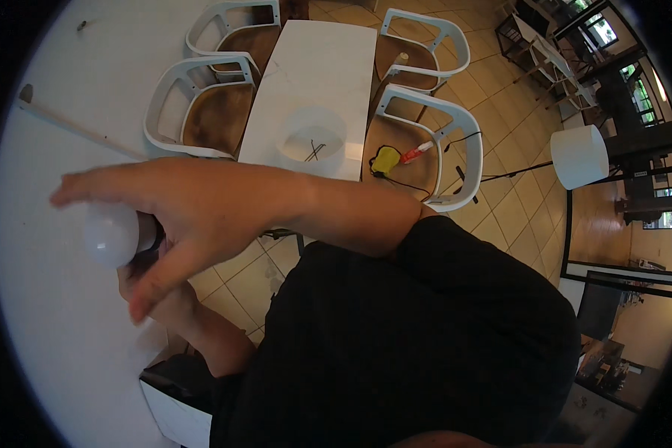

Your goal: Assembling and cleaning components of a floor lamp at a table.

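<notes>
A round white light bulb is at the left, in front of the white wall, its dark-ringed base partly covered. My right hand reaches across from the right and spreads open around the bulb. Its fingers stretch above the globe and its thumb points down below it; whether the palm touches the bulb I cannot tell. Under the bulb, my left hand is closed close to the base. Most of its fingers are hidden by my right hand and the bulb, so what it grips does not show.
Beyond my arms stands a white table with a translucent round bowl holding thin dark sticks. White-framed chairs flank it. One seat bears a yellow-green item and a red-and-white item. A white-shaded lamp stands at the right.
</notes>
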